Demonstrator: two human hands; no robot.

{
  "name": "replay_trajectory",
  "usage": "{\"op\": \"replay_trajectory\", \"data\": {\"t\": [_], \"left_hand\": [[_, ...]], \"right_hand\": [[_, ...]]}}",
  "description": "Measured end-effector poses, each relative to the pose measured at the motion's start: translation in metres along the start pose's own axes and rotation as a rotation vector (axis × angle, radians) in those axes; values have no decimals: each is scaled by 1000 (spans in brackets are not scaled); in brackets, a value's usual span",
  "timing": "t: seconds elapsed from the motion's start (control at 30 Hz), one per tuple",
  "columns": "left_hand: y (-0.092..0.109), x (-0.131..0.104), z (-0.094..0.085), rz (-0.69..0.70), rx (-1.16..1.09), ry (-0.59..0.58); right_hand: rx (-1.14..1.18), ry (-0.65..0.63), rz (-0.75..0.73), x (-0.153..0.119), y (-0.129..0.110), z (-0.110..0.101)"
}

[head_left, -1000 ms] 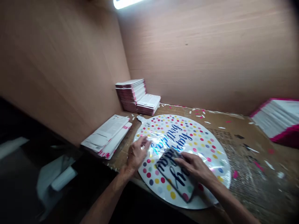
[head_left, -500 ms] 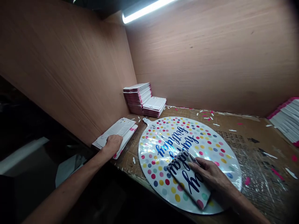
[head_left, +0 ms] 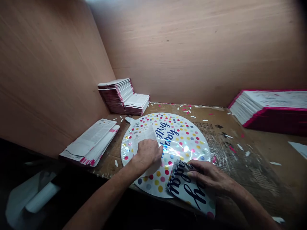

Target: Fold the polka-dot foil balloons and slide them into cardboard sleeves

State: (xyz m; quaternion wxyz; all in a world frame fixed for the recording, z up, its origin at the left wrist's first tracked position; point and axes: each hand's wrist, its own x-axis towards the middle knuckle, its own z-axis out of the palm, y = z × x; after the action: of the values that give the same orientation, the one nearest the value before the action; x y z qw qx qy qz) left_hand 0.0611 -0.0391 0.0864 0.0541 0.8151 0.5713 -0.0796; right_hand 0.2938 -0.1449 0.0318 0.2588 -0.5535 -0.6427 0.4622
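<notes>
A round white balloon [head_left: 184, 140] with coloured dots and "happy birthday" lettering lies flat on the cardboard-covered table. Over its left part, my left hand [head_left: 148, 153] is closed on a white printed packet [head_left: 141, 135], fingers curled at its right edge. My right hand [head_left: 208, 175] grips a folded dotted balloon [head_left: 189, 191] with dark blue lettering at the balloon's front right edge, thumb on top. Left of the round balloon lies a loose pile of white packets [head_left: 92, 139] with pink edges.
Two adjoining stacks of pink-edged packets [head_left: 118, 92] stand in the back left corner. More packets [head_left: 275, 108] lie at the right. Wooden panels [head_left: 179, 57] rise behind and at the left. White and pink scraps litter the cardboard [head_left: 230, 134].
My left hand has moved right from the loose pile, bringing a packet over the round balloon. My right hand still holds the folded balloon. The view has turned right.
</notes>
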Motion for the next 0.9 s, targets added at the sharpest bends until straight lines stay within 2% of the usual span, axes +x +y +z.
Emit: {"op": "replay_trajectory", "data": {"t": [0.07,0.17,0.23,0.3,0.4,0.53,0.67,0.8,0.9], "left_hand": [[5,2,8,14,-40,10],[-20,-1,27,86,-116,121],[-40,-6,41,227,-141,188],[-52,-12,53,361,-114,197],[-49,-18,64,457,28,164],[-36,-16,64,495,286,94],[-33,-10,60,492,318,83],[-38,-9,55,507,284,124],[-41,-9,53,498,270,199]], "right_hand": [[-151,68,-6,-7,-5,-1],[-315,76,-31,-5,-15,7],[-388,50,-46,7,-23,19],[-454,50,-35,23,-28,34],[-586,86,28,43,-28,55],[-719,77,68,51,-22,63],[-715,59,43,50,-25,59],[-671,211,98,52,-37,60],[-667,330,170,53,-45,62]]}}
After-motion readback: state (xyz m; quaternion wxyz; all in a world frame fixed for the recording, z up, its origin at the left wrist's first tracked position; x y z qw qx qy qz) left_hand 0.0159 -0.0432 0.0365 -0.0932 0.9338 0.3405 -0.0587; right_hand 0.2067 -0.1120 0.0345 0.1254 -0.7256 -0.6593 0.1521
